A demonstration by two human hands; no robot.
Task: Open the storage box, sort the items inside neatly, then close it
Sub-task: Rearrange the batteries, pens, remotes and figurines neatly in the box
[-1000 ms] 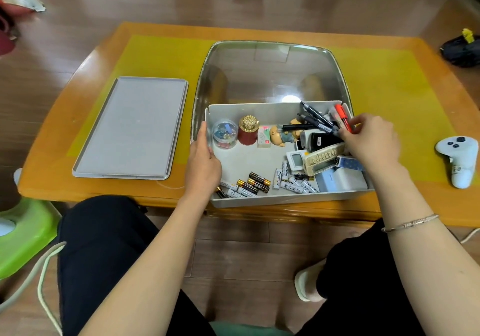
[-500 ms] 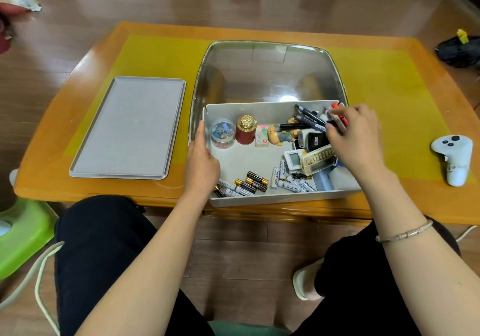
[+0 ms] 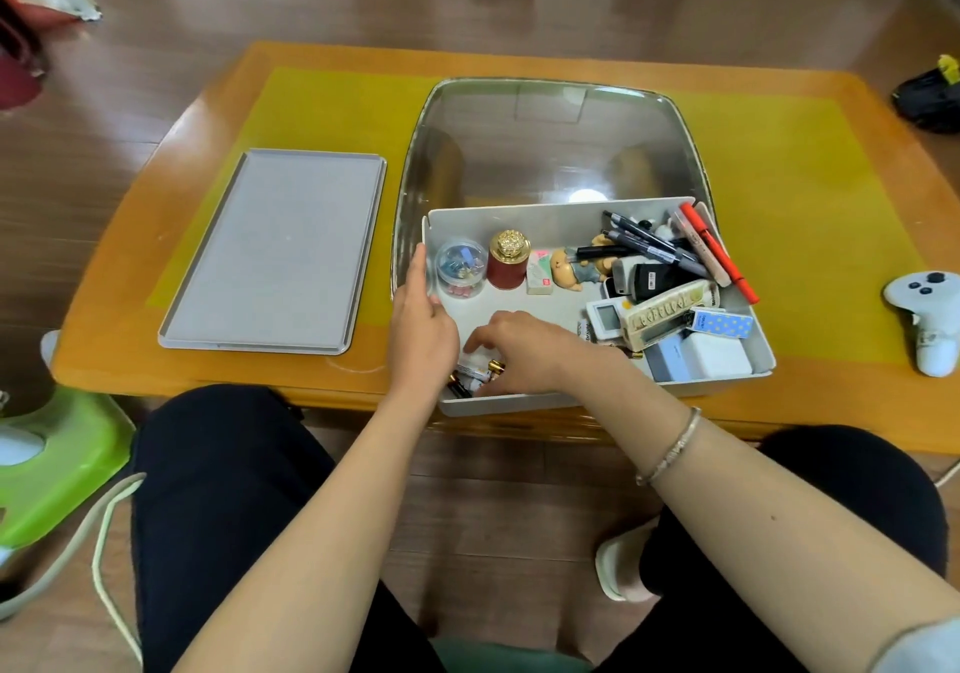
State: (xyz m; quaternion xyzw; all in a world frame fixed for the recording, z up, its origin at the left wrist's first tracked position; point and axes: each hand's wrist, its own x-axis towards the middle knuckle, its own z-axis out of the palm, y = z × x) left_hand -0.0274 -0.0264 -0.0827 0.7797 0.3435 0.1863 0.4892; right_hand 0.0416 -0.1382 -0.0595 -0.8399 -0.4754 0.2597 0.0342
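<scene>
The open storage box (image 3: 550,222) sits at the tabletop's near edge, long axis left to right, its lid (image 3: 275,251) flat off to the left. The left hand (image 3: 423,326) grips the box's left wall. The right hand (image 3: 519,352) reaches into the near-left corner, fingers curled over the batteries (image 3: 480,373); I cannot tell whether it holds one.

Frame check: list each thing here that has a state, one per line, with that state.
storage box: open, lid off
lid: flat on the table, left of the box
left hand: on the box's left wall
right hand: in the box, fingers on the batteries
clip jar: upright, closed
red jar: upright, gold cap on
pens: heaped at the right
</scene>
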